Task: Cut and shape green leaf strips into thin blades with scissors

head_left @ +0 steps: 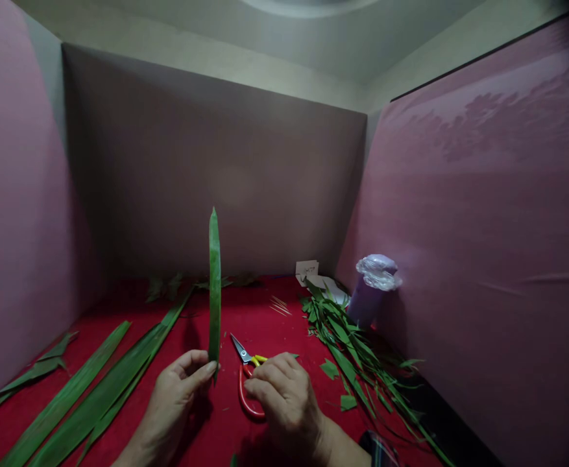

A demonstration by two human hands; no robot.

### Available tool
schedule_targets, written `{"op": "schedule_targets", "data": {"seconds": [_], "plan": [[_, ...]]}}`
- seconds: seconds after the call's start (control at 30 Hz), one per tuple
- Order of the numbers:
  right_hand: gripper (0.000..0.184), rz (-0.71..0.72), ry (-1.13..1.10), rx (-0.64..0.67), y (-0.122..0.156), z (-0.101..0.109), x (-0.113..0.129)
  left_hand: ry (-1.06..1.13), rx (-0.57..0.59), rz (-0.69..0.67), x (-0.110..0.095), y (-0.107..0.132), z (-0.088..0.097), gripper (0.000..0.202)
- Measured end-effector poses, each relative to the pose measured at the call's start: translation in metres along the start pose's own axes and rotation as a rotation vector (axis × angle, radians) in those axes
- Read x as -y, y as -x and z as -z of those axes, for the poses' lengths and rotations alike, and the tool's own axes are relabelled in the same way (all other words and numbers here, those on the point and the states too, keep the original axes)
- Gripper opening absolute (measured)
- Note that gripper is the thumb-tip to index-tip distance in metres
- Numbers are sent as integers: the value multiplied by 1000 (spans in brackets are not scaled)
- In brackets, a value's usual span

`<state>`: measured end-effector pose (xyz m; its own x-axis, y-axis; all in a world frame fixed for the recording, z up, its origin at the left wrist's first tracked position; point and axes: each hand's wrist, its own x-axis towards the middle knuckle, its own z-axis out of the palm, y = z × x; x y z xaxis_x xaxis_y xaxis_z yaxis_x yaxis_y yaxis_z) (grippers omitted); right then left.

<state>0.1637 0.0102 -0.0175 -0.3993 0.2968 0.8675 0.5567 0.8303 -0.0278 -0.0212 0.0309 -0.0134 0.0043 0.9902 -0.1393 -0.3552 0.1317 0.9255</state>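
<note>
My left hand (181,383) pinches the lower end of a long green leaf strip (215,279) between thumb and fingertips. The strip stands upright and narrows to a point at its top. My right hand (289,395) is closed, its fingers curled over the handle end of a pair of scissors (245,363). What these fingers hold, if anything, is hidden. The scissors have a red handle and a yellow one, and their blades point up and left on the red cloth. A small green tip shows just behind the right hand's knuckles.
Long green leaves (104,389) lie at the left on the red cloth (245,311). A heap of cut leaf strips (342,337) is at the right, near a purple container (364,298) with clear plastic wrap on top. Several thin sticks (280,306) and white paper (307,269) lie farther back.
</note>
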Motion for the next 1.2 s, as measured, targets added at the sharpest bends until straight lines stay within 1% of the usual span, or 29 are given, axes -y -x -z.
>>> {"op": "schedule_targets", "data": {"seconds": [0.13, 0.23, 0.37, 0.47, 0.53, 0.57, 0.63, 0.7, 0.77, 0.83, 0.87, 0.9, 0.97, 1.03, 1.2], "plan": [[17, -42, 57, -13, 2, -2, -1, -30, -12, -13, 0, 1, 0, 28], [18, -100, 27, -21, 4, -3, 0, -50, -7, -2, 0, 0, 0, 28], [19, -117, -21, 4, 4, -4, 1, -48, -11, 21, -1, -1, 1, 30], [20, -150, 6, -42, 2, -2, 3, -38, -14, 27, -1, -1, 1, 30], [18, -149, 27, -78, 1, 0, 4, -21, -11, 25, -2, 0, 0, 31], [16, -142, 19, -75, 1, 0, 4, -12, -9, 26, -2, 0, -1, 31], [14, -124, -40, -37, 2, 1, 3, -1, -4, 32, -4, 1, -3, 31], [16, -140, -169, -1, 5, 0, 4, 7, -4, 33, -5, 1, -5, 32], [16, -244, -347, -7, 9, -2, 6, 12, -12, 28, -5, 2, -5, 31], [16, -388, -490, -22, 12, -7, 9, 19, -23, 21, -6, 2, -6, 31], [16, -462, -540, -6, 13, -9, 11, 22, -25, 18, -6, 2, -6, 31], [15, -522, -572, 28, 14, -12, 13, 25, -24, 16, -7, 3, -6, 31], [16, -596, -613, 131, 16, -18, 15, 28, -22, 15, -7, 3, -6, 31], [19, -600, -612, 210, 17, -21, 15, 31, -22, 15, -7, 2, -6, 30], [12, -432, -469, 280, 16, -14, 11, 45, -31, -19, -6, 0, -4, 29]]}}
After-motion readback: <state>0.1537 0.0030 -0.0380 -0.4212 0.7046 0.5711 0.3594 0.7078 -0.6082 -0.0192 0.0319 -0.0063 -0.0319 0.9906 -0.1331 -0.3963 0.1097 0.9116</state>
